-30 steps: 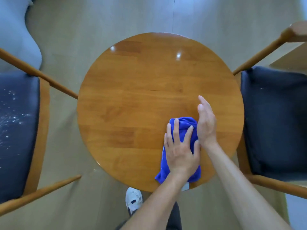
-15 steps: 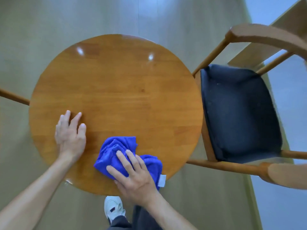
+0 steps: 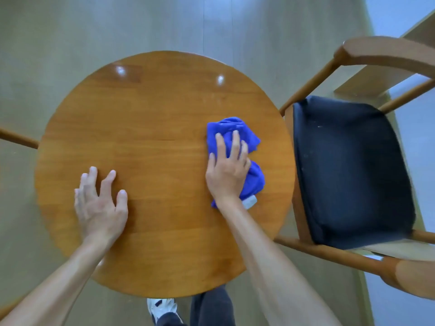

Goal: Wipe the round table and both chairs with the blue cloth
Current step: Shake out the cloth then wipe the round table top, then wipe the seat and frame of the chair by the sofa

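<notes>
The round wooden counter [image 3: 150, 128] is seen from straight above, with two light glints reflected near its far edge. The blue cloth [image 3: 235, 137] is bunched on the right part of the counter, close to the edge that faces the chair [image 3: 348, 170], and a small white tag is seen at its near end. The cloth is pressed down by the right hand [image 3: 227, 170], whose fingers are laid nearly straight over the folds, so this grip is spread flat on the fabric rather than curled round it. The left hand [image 3: 100, 205] is laid palm-down on the bare wood at the near left, its fingers spread apart and nothing held. The chair, with a dark seat cushion and wooden arms, is set just beside the counter on the right. A wooden rail is glimpsed at the left edge. A white shoe [image 3: 162, 307] and a dark trouser leg are visible on the floor below the near rim.
</notes>
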Demonstrator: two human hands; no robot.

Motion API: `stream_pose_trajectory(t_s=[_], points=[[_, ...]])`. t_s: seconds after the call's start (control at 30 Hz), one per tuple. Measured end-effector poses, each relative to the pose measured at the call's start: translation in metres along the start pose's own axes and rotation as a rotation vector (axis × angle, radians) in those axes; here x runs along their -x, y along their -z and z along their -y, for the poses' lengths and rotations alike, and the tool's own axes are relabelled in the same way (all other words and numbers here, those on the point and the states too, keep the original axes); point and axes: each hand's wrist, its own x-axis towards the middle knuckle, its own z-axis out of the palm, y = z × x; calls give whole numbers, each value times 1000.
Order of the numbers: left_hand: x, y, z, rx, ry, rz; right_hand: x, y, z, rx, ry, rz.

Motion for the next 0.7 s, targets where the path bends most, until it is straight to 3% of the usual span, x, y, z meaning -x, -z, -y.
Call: stream_pose_trajectory(t_s=[0.1, 0.3, 0.37, 0.5, 0.7], points=[[-1, 7, 0, -12, 8, 39, 66, 8, 34, -111, 320, 129], [-6, 22, -25, -82, 64, 112, 121, 49, -29, -148, 551, 323], [2, 21, -43, -118, 19, 144, 124, 61, -57, -112, 522, 368], [23, 9, -88, -134, -153, 216, 116, 77, -86, 6, 287, 423], [47, -5, -147, -127, -220, 280, 79, 91, -93, 95, 198, 462]])
